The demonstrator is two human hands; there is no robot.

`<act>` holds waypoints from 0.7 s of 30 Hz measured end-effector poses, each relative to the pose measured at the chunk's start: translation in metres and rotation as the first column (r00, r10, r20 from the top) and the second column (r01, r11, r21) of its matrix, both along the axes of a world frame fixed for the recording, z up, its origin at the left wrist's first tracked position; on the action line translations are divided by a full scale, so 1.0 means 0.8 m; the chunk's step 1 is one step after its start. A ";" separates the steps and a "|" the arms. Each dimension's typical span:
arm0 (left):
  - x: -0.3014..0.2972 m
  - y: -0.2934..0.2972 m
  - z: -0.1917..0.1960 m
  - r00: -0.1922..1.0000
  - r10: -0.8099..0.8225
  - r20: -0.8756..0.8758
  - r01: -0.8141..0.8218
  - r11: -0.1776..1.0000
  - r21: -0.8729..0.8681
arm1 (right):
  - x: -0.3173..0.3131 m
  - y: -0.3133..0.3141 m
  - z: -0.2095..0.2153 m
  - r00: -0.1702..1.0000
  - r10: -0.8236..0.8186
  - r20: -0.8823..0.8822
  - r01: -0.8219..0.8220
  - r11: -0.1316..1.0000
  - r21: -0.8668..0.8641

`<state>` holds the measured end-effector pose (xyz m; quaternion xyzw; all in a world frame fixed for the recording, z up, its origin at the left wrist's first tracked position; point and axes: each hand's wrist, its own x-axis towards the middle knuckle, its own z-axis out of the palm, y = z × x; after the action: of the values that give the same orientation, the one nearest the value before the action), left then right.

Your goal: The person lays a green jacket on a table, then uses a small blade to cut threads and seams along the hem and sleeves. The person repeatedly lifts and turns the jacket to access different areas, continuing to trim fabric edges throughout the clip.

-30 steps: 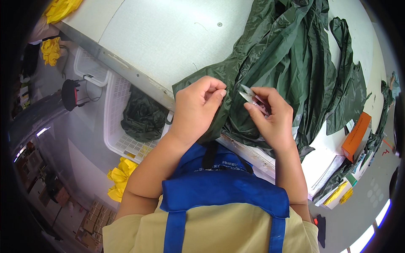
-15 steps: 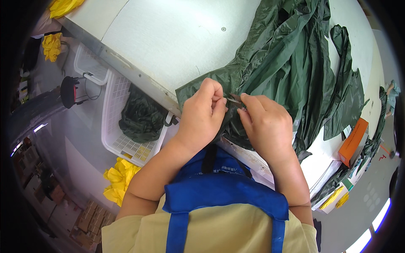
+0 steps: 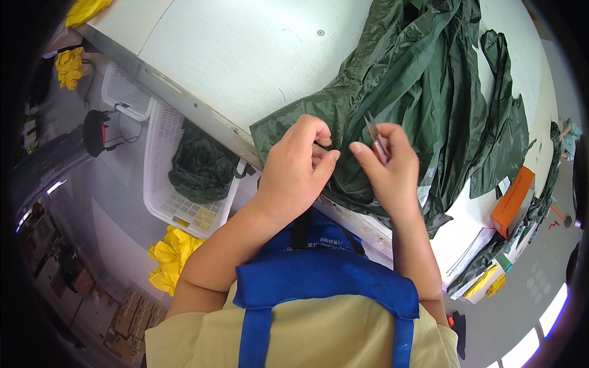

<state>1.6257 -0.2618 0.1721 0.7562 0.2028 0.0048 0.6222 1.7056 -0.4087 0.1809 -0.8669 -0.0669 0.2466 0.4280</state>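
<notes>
At the near edge of the white counter (image 3: pixel 233 55): dark green rain jacket (image 3: pixel 423 92), thin, limp, slick-looking, likely light; best taken at the zipper seam. Left hand (image 3: pixel 297 165) closed, pinching that seam. Right hand (image 3: pixel 386 165) closed around small snips (image 3: pixel 374 134).

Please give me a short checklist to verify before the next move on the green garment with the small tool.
1. Left hand pinches the green garment at its edge: ok.
2. Right hand holds the small metal tool: ok.
3. Tool tip is at the zipper seam: cannot tell, too small.
4. Fabric lies flat under the hands: not ok, it is bunched.
5. Garment is supported by the white table: ok.
</notes>
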 end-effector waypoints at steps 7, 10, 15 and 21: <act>-0.005 -0.004 -0.010 1.000 -0.020 0.013 0.020 1.000 -0.009 | 0.008 0.025 -0.025 0.997 0.059 -0.046 -0.060 0.998 -0.010; -0.005 -0.005 -0.010 0.999 -0.029 -0.018 0.029 0.999 0.018 | 0.009 0.017 -0.038 0.902 -0.031 -0.430 0.139 0.965 0.221; -0.003 -0.011 -0.011 0.995 -0.096 -0.034 0.101 0.969 0.226 | 0.011 0.010 -0.032 0.694 -0.003 -0.720 0.425 0.809 0.406; -0.006 -0.014 -0.012 0.989 -0.128 0.076 0.101 0.952 0.288 | 0.004 -0.002 -0.028 0.567 0.067 -0.821 0.579 0.677 0.454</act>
<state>1.6213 -0.2733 0.1625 0.8469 0.1263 0.0333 0.5155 1.7086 -0.4101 0.1581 -0.4424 0.1804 0.4848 0.7326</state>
